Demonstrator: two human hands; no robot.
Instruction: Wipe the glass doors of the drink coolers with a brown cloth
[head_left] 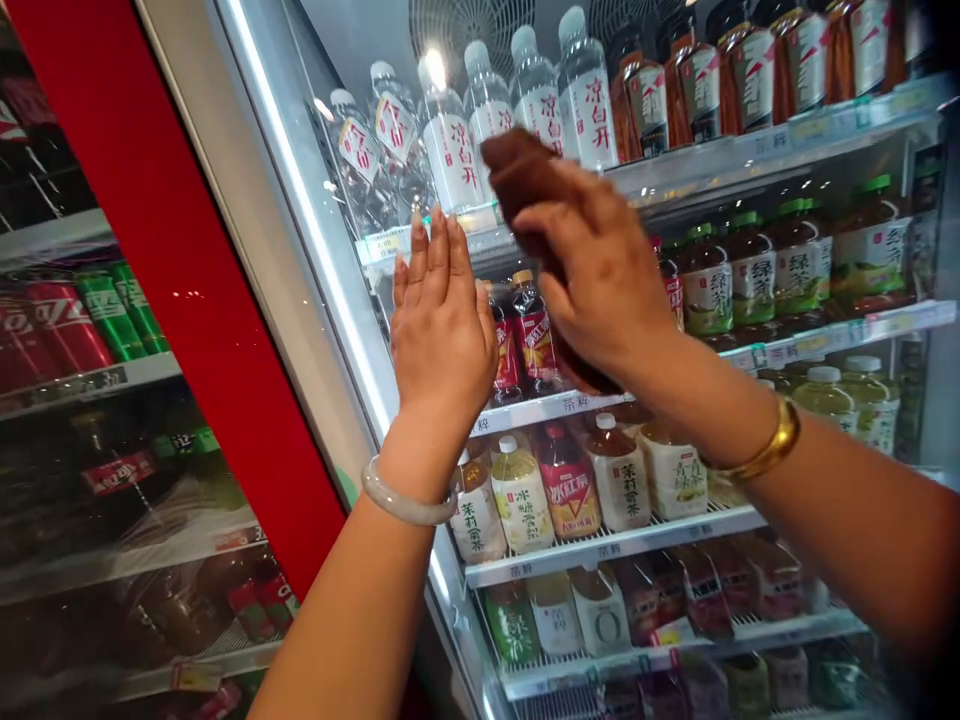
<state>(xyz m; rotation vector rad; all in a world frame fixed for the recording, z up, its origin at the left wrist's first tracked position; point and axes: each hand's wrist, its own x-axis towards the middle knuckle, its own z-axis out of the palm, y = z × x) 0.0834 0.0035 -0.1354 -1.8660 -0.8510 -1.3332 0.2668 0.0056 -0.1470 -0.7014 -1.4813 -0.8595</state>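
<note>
My left hand (pixel 442 320), a pale bangle on its wrist, is held up flat with its fingers stretched out near the left side of the glass door of a drinks fridge. To its right, my right hand (pixel 600 270) grips a dark brown cloth (pixel 525 175), which is bunched under the fingers and hangs below the palm. A gold bracelet circles that wrist. Both hands are in front of the shelves; whether they press on the glass I cannot tell. The cloth hides part of the bottles behind it.
Clear water bottles (pixel 450 145) and dark bottles (pixel 694 85) line the top shelf. Green-capped tea bottles (pixel 709 285) stand one shelf lower, with more bottled drinks (pixel 570 485) beneath. A red frame (pixel 202 320) separates another fridge with cans (pixel 105 310) on the left.
</note>
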